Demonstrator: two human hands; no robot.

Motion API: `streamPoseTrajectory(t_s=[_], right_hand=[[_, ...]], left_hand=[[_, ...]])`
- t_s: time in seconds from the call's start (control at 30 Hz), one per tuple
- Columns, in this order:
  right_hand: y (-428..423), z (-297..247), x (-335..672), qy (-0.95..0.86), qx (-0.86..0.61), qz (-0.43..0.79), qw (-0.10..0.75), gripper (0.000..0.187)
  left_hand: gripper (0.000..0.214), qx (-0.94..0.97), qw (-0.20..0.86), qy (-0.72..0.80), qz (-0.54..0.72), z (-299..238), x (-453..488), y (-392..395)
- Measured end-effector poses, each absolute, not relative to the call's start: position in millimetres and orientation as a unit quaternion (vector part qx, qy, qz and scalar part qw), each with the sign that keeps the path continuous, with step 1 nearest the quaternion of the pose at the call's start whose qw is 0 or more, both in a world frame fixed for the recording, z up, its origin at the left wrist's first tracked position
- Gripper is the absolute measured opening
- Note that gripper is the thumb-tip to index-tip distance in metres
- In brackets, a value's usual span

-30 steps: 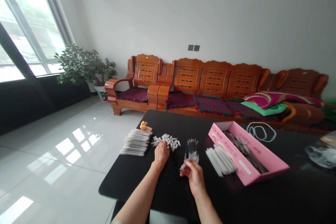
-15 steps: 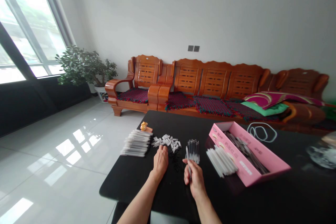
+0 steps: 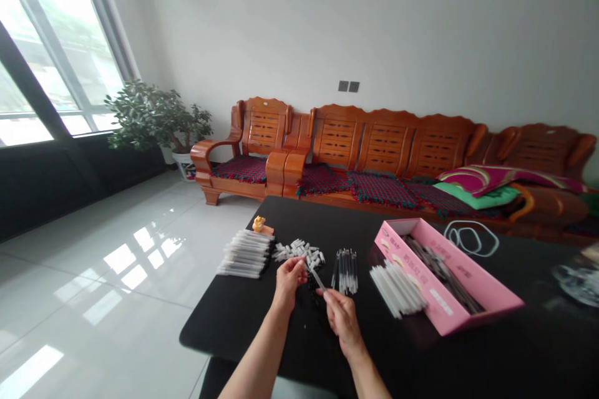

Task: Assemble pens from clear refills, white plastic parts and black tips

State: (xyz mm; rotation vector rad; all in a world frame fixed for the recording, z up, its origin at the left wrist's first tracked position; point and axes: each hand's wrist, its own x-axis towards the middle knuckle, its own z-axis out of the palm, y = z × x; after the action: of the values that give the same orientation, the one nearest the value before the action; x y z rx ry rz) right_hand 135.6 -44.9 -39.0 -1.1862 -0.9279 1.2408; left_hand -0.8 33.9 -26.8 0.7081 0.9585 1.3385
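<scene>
My right hand (image 3: 342,318) grips a slim whitish pen barrel (image 3: 319,279), which slants up and left over the table. At its upper end my left hand (image 3: 290,277) is closed in a pinch; whatever small piece lies between those fingertips is too small to make out. Just beyond the hands lies a loose pile of short white pieces (image 3: 299,250). Small black pieces (image 3: 314,299) are scattered below it, partly hidden by the hands. A row of dark ink refills (image 3: 347,271) lies to the right. Further left is a neat stack of white pens (image 3: 246,254) with black ends.
On the black table (image 3: 243,330), a bundle of whitish tubes (image 3: 397,287) leans by a pink box (image 3: 442,274) containing dark strips. A small yellow figurine (image 3: 259,223) stands at the back left. White loops (image 3: 470,238) lie behind the box. A wooden sofa (image 3: 337,140) is beyond.
My left hand has risen from the table beside the white pieces and met the barrel's end. My right hand has tilted the barrel leftward, away from the refills.
</scene>
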Motion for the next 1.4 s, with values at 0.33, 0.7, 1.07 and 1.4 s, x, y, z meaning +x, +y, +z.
streamPoseTrajectory(t_s=[0.33,0.7,1.07,1.4], right_hand=[[-43.6,-37.3,133.6,-0.417,-0.511,0.509,0.554,0.046],[-42.3,-41.4,135.4,-0.438,-0.518,0.504,0.535,0.049],[-50.7,-11.9,119.4,-0.341,-0.491,0.586,0.547,0.044],[-47.4,12.8,124.6,-0.207,-0.411,0.724,0.513,0.039]], left_hand=[[0.041,0.355,0.598,0.421,0.582,-22.7,7.1,33.6],[0.036,0.404,0.561,0.451,0.565,-26.9,9.9,32.3],[0.037,0.406,0.492,0.452,0.624,-5.3,18.5,18.5],[0.036,0.421,0.540,0.387,0.618,4.1,5.8,19.8]])
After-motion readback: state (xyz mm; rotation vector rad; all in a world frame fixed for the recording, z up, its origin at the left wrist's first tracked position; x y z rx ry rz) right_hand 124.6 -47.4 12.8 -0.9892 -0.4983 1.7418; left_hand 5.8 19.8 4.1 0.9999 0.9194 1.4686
